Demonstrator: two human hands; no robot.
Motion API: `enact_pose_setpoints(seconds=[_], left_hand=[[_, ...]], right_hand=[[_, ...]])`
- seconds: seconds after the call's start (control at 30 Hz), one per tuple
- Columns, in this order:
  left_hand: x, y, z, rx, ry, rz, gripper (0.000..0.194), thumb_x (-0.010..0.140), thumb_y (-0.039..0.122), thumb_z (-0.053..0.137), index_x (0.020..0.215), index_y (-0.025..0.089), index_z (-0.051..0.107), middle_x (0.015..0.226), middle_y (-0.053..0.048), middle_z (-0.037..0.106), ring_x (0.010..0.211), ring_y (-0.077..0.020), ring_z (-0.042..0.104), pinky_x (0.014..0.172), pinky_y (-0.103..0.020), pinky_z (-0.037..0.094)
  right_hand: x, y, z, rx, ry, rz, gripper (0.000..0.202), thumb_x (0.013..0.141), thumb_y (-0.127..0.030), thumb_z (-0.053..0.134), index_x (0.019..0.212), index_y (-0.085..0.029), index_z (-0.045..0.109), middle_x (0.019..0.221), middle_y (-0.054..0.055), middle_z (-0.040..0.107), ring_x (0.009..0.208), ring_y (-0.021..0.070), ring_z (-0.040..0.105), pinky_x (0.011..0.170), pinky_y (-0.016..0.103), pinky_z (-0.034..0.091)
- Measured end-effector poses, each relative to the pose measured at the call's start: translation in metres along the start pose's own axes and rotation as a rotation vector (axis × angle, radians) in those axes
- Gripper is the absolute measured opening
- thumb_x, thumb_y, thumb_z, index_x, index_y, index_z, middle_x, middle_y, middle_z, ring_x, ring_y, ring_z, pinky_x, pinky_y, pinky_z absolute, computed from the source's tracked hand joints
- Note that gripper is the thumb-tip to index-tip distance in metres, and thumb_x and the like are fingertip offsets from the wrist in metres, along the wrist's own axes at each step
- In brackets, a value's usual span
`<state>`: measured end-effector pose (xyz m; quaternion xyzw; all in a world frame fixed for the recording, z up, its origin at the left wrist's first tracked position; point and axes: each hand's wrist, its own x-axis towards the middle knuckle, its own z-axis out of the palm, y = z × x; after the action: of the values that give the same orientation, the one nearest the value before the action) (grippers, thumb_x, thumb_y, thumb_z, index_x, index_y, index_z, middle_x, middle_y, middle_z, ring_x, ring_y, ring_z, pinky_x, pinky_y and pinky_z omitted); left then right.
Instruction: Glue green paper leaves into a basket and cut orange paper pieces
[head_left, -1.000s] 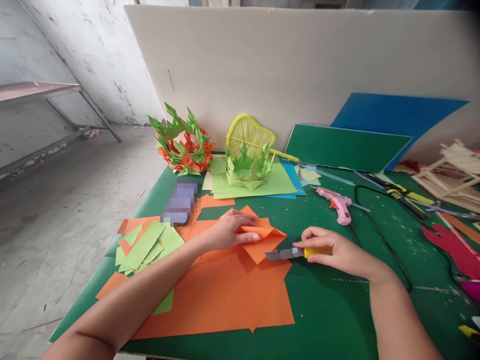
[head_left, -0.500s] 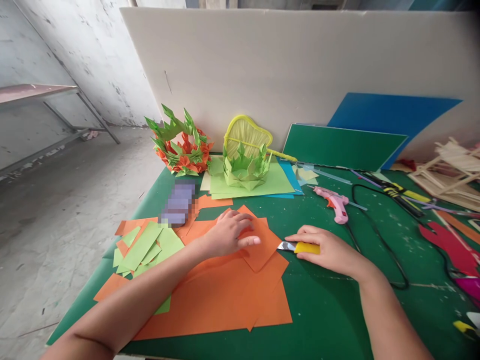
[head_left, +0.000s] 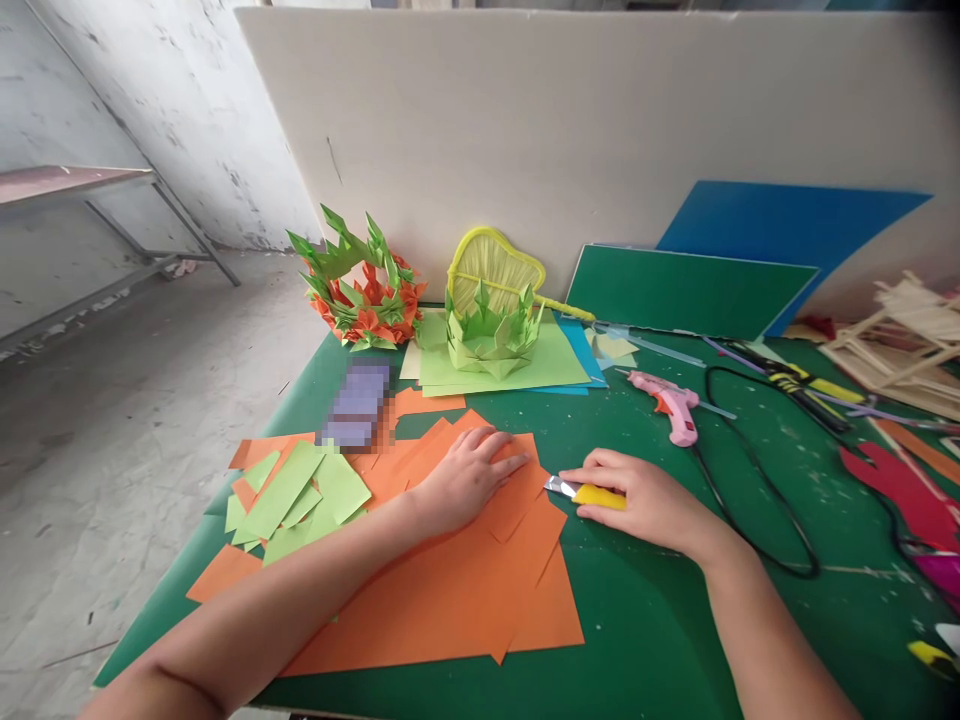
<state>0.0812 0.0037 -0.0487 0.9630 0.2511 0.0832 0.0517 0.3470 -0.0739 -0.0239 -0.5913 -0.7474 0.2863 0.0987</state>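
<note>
My left hand (head_left: 466,478) lies palm down on the stacked orange paper (head_left: 420,600), fingers stretched out over a smaller orange piece (head_left: 511,512). My right hand (head_left: 652,497) is closed around a yellow utility knife (head_left: 600,497). Its metal tip points left, at the right corner of the orange pieces; whether it touches them I cannot tell. Green paper scraps (head_left: 289,490) are heaped left of the orange sheets, partly behind my left forearm.
Behind the sheets stand a green folded-paper crown (head_left: 493,345) and a green-and-orange one (head_left: 360,300). A pink glue gun (head_left: 671,400) with a black cord lies at right, near pliers (head_left: 806,395) and a red cutout (head_left: 896,490). A pale board (head_left: 525,120) rises at the back.
My left hand has flattened onto the paper, its fingers straighter and its thumb no longer sticking out. The small orange piece has shifted left. My right hand has moved slightly left with the utility knife.
</note>
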Motion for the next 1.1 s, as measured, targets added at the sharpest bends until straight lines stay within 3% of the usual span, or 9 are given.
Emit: enact_pose_setpoints(seconds=[0.3, 0.63, 0.8, 1.1], left_hand=[[-0.005, 0.009, -0.002, -0.027, -0.04, -0.022, 0.049, 0.097, 0.047, 0.033, 0.143, 0.032, 0.04, 0.148, -0.006, 0.036, 0.133, -0.036, 0.029, 0.109, -0.059, 0.027], [-0.007, 0.007, 0.006, 0.003, -0.079, -0.026, 0.052, 0.098, 0.05, 0.027, 0.148, 0.034, 0.028, 0.157, 0.002, 0.023, 0.143, -0.0377, 0.014, 0.114, -0.057, 0.018], [-0.007, 0.009, 0.007, 0.014, -0.075, -0.051, 0.053, 0.097, 0.051, 0.029, 0.148, 0.036, 0.026, 0.157, 0.005, 0.023, 0.143, -0.0418, 0.004, 0.113, -0.062, 0.016], [-0.008, 0.009, 0.008, 0.053, -0.049, -0.038, 0.054, 0.097, 0.051, 0.029, 0.148, 0.034, 0.027, 0.157, 0.004, 0.023, 0.143, -0.0436, 0.004, 0.11, -0.065, 0.019]], right_hand=[[-0.002, 0.003, -0.004, -0.021, -0.015, 0.003, 0.042, 0.083, -0.047, 0.059, 0.123, -0.036, 0.063, 0.099, 0.002, 0.063, 0.076, 0.0171, 0.059, 0.065, 0.027, 0.043], [0.0, 0.011, -0.002, 0.009, 0.024, 0.01, 0.042, 0.084, -0.053, 0.055, 0.119, -0.034, 0.067, 0.089, 0.003, 0.061, 0.067, 0.0151, 0.056, 0.06, 0.026, 0.04], [-0.001, 0.02, -0.004, 0.005, 0.04, 0.04, 0.046, 0.083, -0.057, 0.054, 0.119, -0.032, 0.067, 0.087, 0.002, 0.058, 0.067, 0.015, 0.055, 0.06, 0.026, 0.04], [0.004, 0.018, 0.0, -0.058, 0.092, -0.019, 0.045, 0.089, -0.056, 0.044, 0.125, -0.035, 0.062, 0.088, 0.003, 0.058, 0.069, 0.0156, 0.055, 0.06, 0.027, 0.04]])
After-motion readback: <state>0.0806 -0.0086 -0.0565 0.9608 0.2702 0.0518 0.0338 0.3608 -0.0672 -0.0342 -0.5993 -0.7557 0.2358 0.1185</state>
